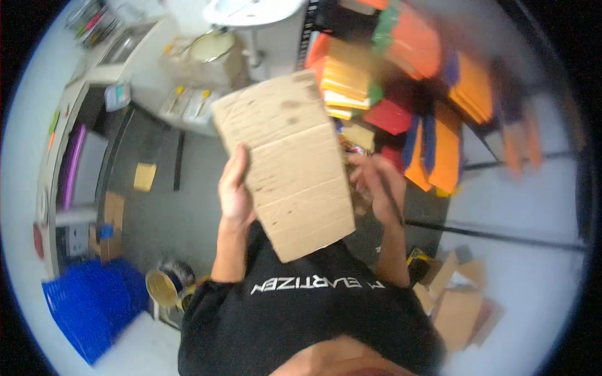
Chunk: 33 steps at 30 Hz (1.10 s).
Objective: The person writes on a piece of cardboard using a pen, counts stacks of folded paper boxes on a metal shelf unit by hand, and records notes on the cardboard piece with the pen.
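Note:
A flat piece of brown cardboard (pixel 285 163) with fold lines and dark stains is held up in front of my chest. My left hand (pixel 236 188) grips its left edge, with the thumb on the face and the other fingers hidden behind. To the right of the cardboard is my right hand (pixel 379 182), blurred, with its fingers curled near a thin dark object. Whether the fingers hold that object cannot be made out. Beyond the hands, stacked orange and yellow pieces (pixel 345 75) stand at the upper right.
A white sink (pixel 251 9) is at the top, with a bucket (pixel 212 47) below it. At the lower left are a blue basket (pixel 97 307) and an open can (pixel 162 288). Cardboard boxes (pixel 458 310) lie at the lower right. A dark bar (pixel 495 232) crosses the right side.

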Available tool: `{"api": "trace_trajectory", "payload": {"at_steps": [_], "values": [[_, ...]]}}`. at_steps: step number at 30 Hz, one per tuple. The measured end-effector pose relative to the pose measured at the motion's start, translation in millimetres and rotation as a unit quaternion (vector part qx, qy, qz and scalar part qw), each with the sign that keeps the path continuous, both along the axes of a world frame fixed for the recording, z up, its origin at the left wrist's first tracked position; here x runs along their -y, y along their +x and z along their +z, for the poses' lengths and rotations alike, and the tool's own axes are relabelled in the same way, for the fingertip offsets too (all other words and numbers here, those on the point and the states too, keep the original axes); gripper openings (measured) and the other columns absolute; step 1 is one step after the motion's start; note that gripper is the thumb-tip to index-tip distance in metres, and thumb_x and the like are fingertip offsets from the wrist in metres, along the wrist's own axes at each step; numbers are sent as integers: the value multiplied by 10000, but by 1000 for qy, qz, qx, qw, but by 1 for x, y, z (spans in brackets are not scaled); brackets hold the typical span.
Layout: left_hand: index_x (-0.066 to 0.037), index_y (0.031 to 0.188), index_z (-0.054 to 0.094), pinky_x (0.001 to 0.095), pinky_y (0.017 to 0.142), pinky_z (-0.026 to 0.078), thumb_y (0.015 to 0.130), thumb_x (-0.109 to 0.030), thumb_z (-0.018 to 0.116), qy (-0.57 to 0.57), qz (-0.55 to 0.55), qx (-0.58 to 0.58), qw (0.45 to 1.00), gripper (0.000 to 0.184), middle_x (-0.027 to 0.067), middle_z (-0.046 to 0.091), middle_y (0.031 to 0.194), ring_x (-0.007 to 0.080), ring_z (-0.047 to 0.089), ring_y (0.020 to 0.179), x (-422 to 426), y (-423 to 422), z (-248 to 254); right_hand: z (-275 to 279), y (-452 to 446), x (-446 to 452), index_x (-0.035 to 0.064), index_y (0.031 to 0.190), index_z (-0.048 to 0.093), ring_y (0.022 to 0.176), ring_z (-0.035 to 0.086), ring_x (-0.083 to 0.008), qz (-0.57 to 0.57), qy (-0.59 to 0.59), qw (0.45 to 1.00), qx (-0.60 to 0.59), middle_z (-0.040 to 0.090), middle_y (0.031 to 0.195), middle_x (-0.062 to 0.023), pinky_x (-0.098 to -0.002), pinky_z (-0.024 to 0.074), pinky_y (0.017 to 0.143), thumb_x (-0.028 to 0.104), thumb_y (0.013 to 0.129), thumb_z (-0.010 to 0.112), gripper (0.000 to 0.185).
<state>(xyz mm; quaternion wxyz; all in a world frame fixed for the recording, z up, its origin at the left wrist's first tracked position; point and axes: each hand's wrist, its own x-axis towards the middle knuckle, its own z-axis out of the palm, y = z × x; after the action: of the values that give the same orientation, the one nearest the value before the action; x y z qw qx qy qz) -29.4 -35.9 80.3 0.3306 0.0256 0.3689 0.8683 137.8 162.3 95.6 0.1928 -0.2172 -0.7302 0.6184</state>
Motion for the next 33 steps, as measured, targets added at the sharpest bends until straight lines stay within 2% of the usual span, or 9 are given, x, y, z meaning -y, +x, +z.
{"api": "trace_trajectory", "payload": {"at_steps": [4, 6, 10, 13, 15, 16, 21, 27, 33], "values": [[20, 1437, 395, 438, 1034, 476, 1056, -307, 421, 0, 15, -5, 1000, 502, 171, 526, 1405, 298, 573, 1234, 4, 2, -11, 36, -53, -80, 57, 1187, 632, 735, 608, -132, -159, 128, 973, -112, 686, 901, -65, -282, 506, 695, 281, 1048, 458, 316], [15, 1445, 388, 439, 1043, 465, 1060, -313, 409, 28, -1, 3, 1000, 506, 165, 519, 1415, 298, 561, 1248, 4, 5, -11, 57, -86, -130, -18, 1193, 596, 959, 660, -206, -156, 299, 925, -176, 696, 1023, -131, -338, 515, 827, 270, 1036, 495, 343], [5, 1456, 380, 440, 1056, 448, 1063, -327, 396, 19, -4, 4, 1000, 515, 154, 505, 1436, 293, 544, 1268, 7, 19, 1, 65, -168, -254, 2, 1297, 554, 1090, 638, -208, -169, 664, 713, -145, 677, 1198, -80, -392, 490, 926, 262, 1031, 482, 379], [11, 1446, 394, 433, 1051, 452, 1055, -335, 418, 32, 16, 26, 999, 522, 160, 527, 1411, 288, 556, 1253, 12, 28, 9, 78, -185, -258, 136, 1423, 489, 1350, 426, -368, -74, 460, 884, -47, 427, 1502, -176, -493, 346, 1126, 385, 848, 727, 671], [25, 1420, 423, 423, 1047, 455, 1051, -336, 435, 26, 31, 24, 999, 517, 167, 549, 1382, 281, 573, 1230, 16, 27, 10, 72, -196, -239, 97, 1404, 501, 1234, 550, -331, -73, 391, 904, -159, 585, 1342, -190, -427, 415, 1072, 446, 944, 564, 581], [33, 1405, 439, 418, 1046, 457, 1048, -336, 444, 14, 39, 27, 999, 513, 171, 561, 1367, 277, 582, 1217, 19, 26, 9, 73, -186, -192, 24, 1320, 557, 1145, 609, -196, -37, 241, 950, -195, 639, 1275, -73, -382, 488, 942, 249, 1025, 483, 379], [60, 1380, 457, 393, 1034, 455, 1056, -331, 434, 16, 52, -11, 998, 508, 175, 568, 1350, 267, 584, 1206, 21, 32, 17, 69, -106, -29, -36, 1078, 652, 902, 579, -204, 95, 63, 919, -376, 592, 1049, -136, -342, 471, 781, 181, 959, 405, 350], [92, 1378, 440, 384, 1035, 442, 1077, -351, 354, 27, 31, -37, 998, 543, 202, 563, 1352, 269, 582, 1206, 10, 39, 35, 47, -65, 10, -69, 931, 558, 766, 583, -216, 261, 194, 904, -277, 543, 947, -180, -312, 515, 699, 209, 940, 494, 285], [47, 1429, 403, 371, 1121, 335, 1078, -357, 374, 74, -35, -118, 990, 536, 135, 470, 1463, 238, 455, 1336, 15, 40, 25, 44, -56, 44, -20, 948, 564, 775, 591, -176, 118, 177, 949, -233, 560, 998, -149, -278, 510, 702, -123, 748, 612, 230]]}}
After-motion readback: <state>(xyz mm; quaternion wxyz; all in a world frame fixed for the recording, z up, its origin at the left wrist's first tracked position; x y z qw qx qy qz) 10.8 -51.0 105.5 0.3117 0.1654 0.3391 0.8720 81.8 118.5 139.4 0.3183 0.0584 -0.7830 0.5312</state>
